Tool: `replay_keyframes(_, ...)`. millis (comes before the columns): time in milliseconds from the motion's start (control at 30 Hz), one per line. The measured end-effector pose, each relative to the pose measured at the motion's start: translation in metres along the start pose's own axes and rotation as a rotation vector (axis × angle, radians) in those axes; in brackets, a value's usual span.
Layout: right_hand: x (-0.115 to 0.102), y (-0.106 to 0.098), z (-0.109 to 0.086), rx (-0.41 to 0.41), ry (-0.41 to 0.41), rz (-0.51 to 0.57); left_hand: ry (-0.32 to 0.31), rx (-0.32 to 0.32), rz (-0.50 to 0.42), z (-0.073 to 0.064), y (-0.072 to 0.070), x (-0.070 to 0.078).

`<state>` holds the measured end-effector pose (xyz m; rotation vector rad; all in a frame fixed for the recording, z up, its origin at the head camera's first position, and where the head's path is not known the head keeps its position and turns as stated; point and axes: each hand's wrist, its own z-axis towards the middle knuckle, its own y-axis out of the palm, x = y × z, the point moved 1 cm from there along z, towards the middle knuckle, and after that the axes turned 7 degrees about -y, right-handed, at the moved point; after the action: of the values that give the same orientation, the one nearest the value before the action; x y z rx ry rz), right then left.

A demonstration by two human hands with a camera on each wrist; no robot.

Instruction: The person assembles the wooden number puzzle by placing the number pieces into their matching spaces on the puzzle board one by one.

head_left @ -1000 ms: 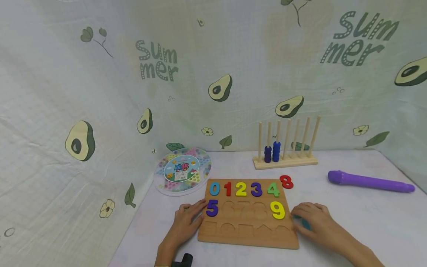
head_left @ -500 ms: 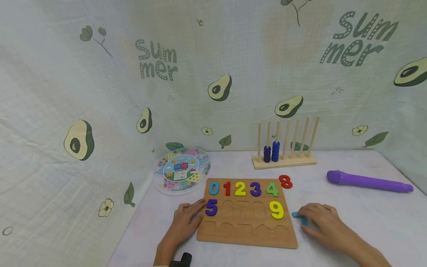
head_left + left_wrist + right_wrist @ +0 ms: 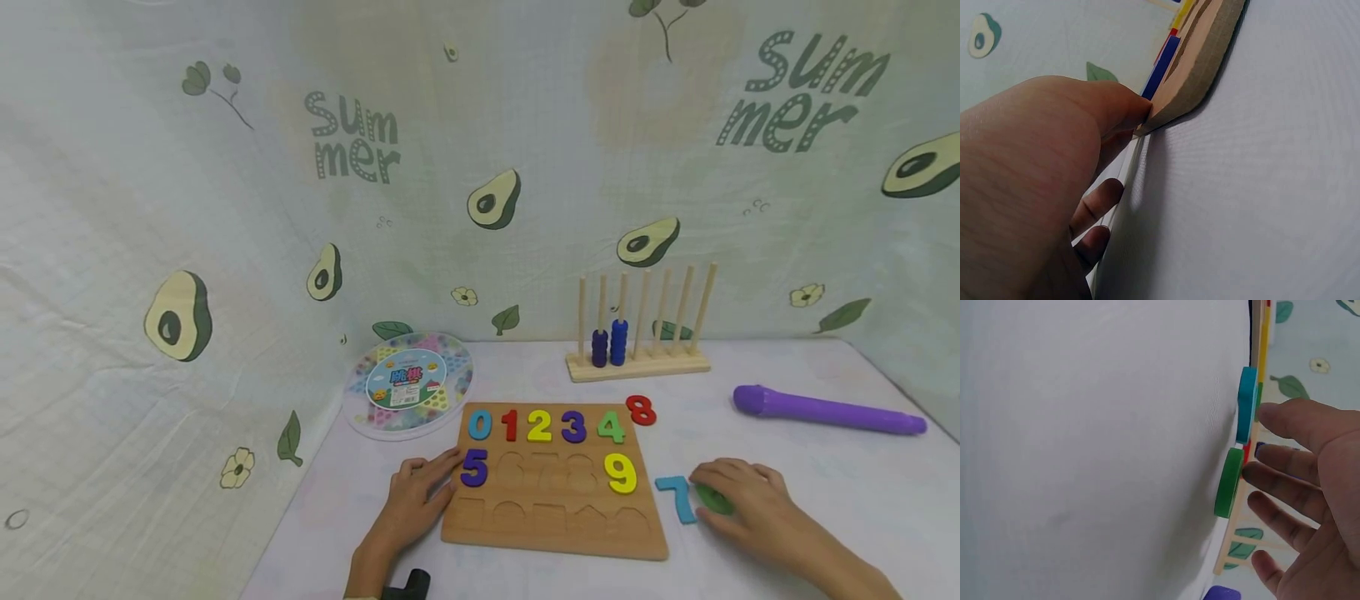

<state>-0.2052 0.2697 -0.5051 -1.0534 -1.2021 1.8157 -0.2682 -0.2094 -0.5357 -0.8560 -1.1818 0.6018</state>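
In the head view, my left hand (image 3: 414, 497) rests at the left edge of a wooden number puzzle board (image 3: 551, 542), thumb and forefinger touching its edge beside the purple 5 (image 3: 474, 468). My right hand (image 3: 750, 504) is on the right, its fingers spread loosely over a green piece (image 3: 714, 498) that they partly cover. A light-blue 7 (image 3: 681, 500) lies just left of those fingertips, to the right of the board. The right wrist view shows the blue 7 (image 3: 1247, 406) and the green piece (image 3: 1229, 482) edge-on, with the fingers uncurled close by.
A red 8 (image 3: 641, 410) lies at the board's upper right corner. Several numbers sit on the board, among them a yellow 9 (image 3: 620, 473). Behind stand a round game box (image 3: 408, 417) and a wooden bead stand (image 3: 637, 367). A purple stick (image 3: 828, 411) lies at right.
My right hand has moved right, off the blue 7 and over the green piece. The 7, mostly covered before, is now fully visible. My left hand stays at the board.
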Motion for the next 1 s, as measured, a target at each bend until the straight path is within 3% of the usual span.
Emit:
replay_keyframes(367, 0.016, 0.000, -0.010, 0.004, 0.011, 0.005, -0.036, -0.011, 0.013, 0.000, 0.000, 0.000)
replay_keyframes(867, 0.027, -0.002, -0.009, 0.018, -0.040, 0.033, 0.014, 0.033, -0.002, -0.001, 0.001, -0.001)
replay_keyframes(1000, 0.030, -0.008, -0.007, 0.064, -0.029, 0.005, 0.021, 0.020, -0.005, 0.000, 0.000, 0.001)
